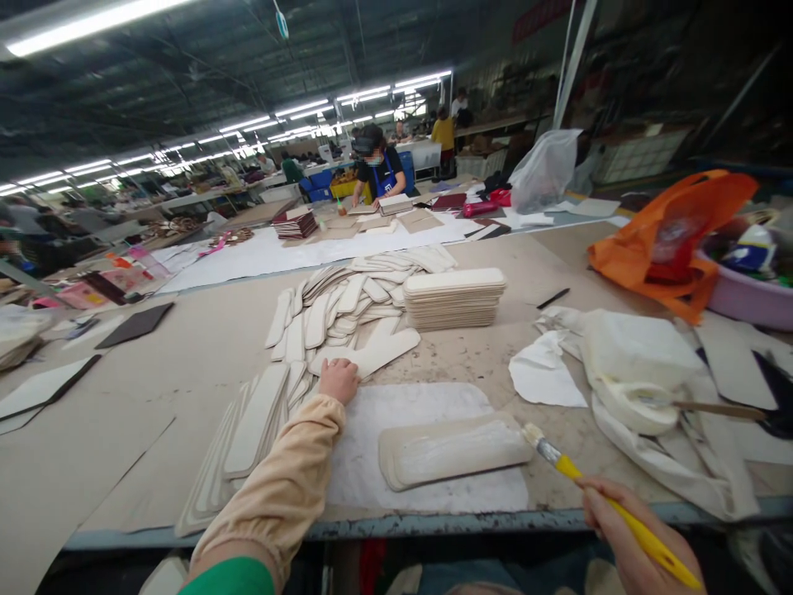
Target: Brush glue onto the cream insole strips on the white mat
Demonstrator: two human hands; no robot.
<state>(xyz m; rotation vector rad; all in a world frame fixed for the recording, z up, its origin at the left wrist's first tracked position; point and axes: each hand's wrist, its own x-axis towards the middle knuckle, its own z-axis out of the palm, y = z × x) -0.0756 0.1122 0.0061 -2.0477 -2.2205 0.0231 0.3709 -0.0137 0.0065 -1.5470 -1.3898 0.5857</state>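
In the right fingers [600, 489] rests one yellow brush [568, 468].

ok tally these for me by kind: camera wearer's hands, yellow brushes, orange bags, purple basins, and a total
Wearer's hands: 2 (left hand, right hand)
Yellow brush: 1
Orange bag: 1
Purple basin: 1
Total: 5

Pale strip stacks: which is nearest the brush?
The low, streaky-topped stack on the white paper, its right end by the brush bristles; the others lie farther away.
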